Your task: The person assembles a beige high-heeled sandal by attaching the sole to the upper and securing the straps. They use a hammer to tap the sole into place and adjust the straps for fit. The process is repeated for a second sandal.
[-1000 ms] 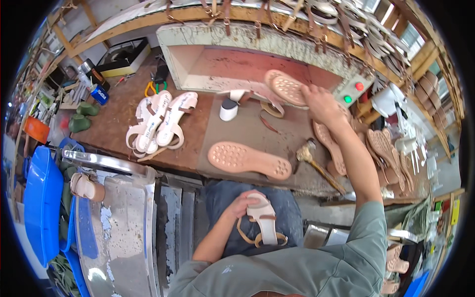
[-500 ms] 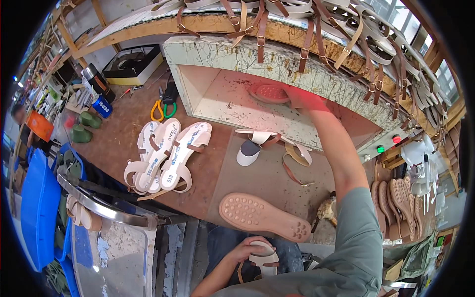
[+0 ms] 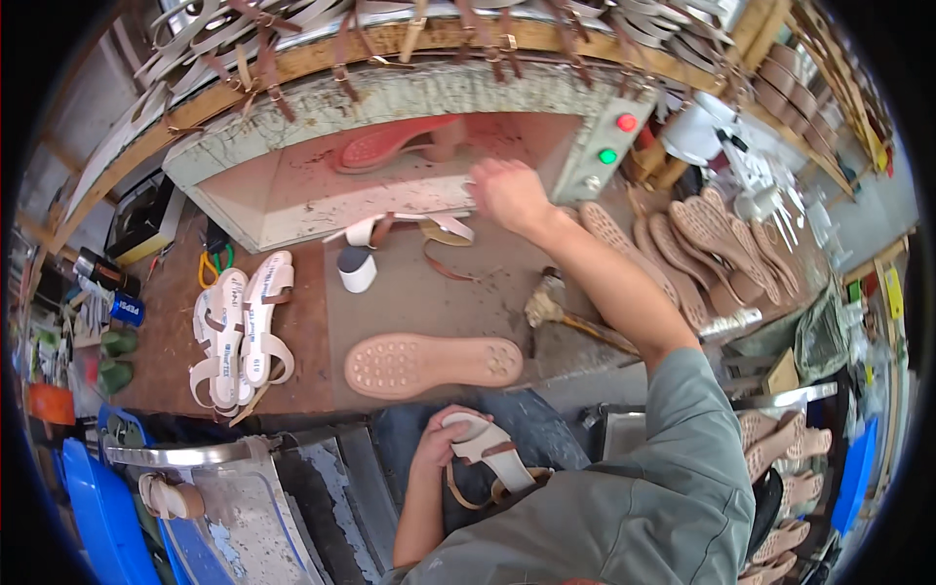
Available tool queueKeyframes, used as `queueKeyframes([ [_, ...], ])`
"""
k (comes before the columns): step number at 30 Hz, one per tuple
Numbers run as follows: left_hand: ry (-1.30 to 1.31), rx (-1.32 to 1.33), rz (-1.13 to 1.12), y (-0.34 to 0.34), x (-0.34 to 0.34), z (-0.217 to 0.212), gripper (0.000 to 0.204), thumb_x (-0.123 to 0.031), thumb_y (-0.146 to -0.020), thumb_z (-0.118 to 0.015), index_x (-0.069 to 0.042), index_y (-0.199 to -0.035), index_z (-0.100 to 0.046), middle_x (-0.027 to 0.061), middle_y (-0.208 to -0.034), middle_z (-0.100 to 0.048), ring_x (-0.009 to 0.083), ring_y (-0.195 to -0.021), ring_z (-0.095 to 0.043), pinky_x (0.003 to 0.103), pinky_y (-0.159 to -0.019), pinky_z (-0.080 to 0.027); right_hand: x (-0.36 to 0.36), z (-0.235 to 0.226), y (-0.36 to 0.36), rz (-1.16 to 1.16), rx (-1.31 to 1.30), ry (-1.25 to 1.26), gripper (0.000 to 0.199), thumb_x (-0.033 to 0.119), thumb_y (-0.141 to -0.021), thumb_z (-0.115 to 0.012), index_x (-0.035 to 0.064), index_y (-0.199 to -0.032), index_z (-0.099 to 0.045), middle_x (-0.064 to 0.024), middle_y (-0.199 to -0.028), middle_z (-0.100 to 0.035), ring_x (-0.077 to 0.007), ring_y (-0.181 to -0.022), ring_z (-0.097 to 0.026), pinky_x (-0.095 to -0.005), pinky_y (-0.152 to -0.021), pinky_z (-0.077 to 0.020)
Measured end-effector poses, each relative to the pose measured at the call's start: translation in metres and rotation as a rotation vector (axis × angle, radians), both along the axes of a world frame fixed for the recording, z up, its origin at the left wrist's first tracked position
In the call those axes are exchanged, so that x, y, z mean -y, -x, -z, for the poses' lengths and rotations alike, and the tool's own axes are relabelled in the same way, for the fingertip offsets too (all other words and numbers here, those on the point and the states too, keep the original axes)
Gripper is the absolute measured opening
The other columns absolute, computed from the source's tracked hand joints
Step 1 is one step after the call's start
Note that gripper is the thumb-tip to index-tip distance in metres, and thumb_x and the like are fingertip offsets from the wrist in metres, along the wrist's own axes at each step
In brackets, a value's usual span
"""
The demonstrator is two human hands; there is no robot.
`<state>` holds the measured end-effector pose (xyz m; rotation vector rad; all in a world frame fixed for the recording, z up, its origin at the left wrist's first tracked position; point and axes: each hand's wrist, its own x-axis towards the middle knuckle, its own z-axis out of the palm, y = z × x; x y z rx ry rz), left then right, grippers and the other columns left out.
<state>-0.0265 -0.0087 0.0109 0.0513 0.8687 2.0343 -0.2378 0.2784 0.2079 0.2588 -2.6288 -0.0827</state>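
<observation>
My left hand (image 3: 439,441) is closed around the toe end of a white strappy sandal (image 3: 490,452) with brown trim, held low over my lap. My right hand (image 3: 512,198) hovers at the front edge of a red-lit box (image 3: 283,216); its fingers are blurred and partly turned away. Inside the box rests a heeled sole (image 3: 385,146), apart from that hand. In front of the box lies another white sandal (image 3: 366,232) with a loose brown strap, beside a white-and-dark block heel (image 3: 357,270). A tan studded sole (image 3: 434,366) lies near the bench's front edge.
Several white sandals (image 3: 255,317) lie at the left, near orange- and green-handled scissors (image 3: 210,265). A hammer (image 3: 561,310) and more tan soles (image 3: 673,258) lie to the right. Sandal straps (image 3: 492,49) hang over the box. Red and green buttons (image 3: 608,156) are on its right side.
My right hand has let go of the heeled sole and drawn back out of the box. The sole stays inside. My left hand still holds the sandal. The view has swung right.
</observation>
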Motion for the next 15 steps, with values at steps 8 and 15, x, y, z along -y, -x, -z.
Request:
queueKeyframes([
  [8, 0.021, -0.022, -0.259, -0.032, -0.008, -0.028, 0.025, -0.002, -0.082, -0.059, 0.003, -0.107, -0.057, 0.0192, -0.103, -0.064, 0.0266, -0.094, -0.064, 0.036, -0.083, -0.052, -0.145, 0.010, -0.084, 0.593, 0.154, 0.173, 0.045, 0.042, -0.085, -0.055, -0.0012, -0.082, -0.063, -0.0206, -0.084, -0.065, -0.0346, -0.078, -0.065, -0.0449, -0.068, -0.0515],
  [15, 0.111, -0.281, -0.573, -0.036, 0.021, -0.119, 0.026, -0.005, -0.081, -0.061, 0.001, -0.106, -0.056, 0.0204, -0.100, -0.065, 0.0267, -0.088, -0.065, 0.038, -0.077, -0.055, -0.155, 0.025, -0.077, 0.600, 0.217, 0.254, 0.046, 0.044, -0.084, -0.056, -0.0013, -0.088, -0.066, -0.0228, -0.089, -0.066, -0.0353, -0.082, -0.065, -0.0440, -0.072, -0.0516],
])
